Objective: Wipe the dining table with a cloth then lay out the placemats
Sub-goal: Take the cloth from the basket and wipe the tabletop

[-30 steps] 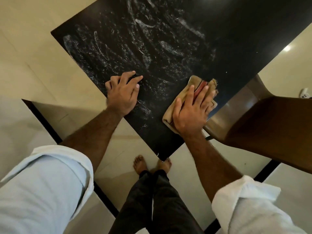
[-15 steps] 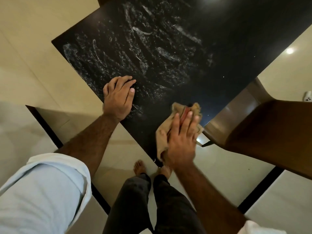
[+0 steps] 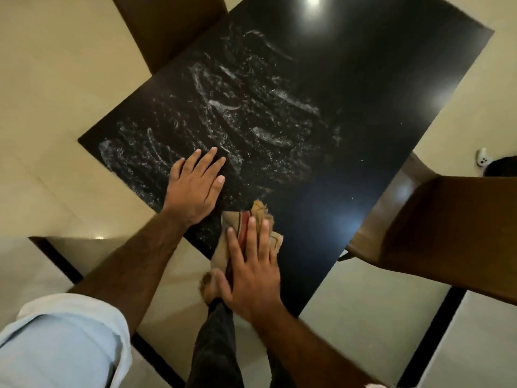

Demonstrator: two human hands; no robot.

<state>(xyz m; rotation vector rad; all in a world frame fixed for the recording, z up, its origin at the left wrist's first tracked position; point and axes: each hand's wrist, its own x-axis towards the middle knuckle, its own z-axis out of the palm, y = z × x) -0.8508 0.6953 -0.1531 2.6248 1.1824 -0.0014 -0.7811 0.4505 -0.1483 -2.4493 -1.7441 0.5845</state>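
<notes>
While the dining table (image 3: 363, 107) is being wiped, its black top is seen stretching ahead of both hands, and a wide patch of whitish smears (image 3: 251, 116) lies beyond the left fingertips. A brown chair (image 3: 447, 233) is tucked in to the right of the right hand. The left hand (image 3: 195, 189) is laid flat on the top, fingers straight, gripping nothing. The right hand (image 3: 251, 273) is pressed flat, fingers extended, on the folded tan cloth (image 3: 237, 231), just beside the left hand at the near edge. Part of the cloth appears to overhang that edge, so it could be dragged off if a stroke is pulled toward the body. The smears might also be merely spread about. No placemats are in view, the cloth's near end is hidden under the palm, and the right hand is blurred.
</notes>
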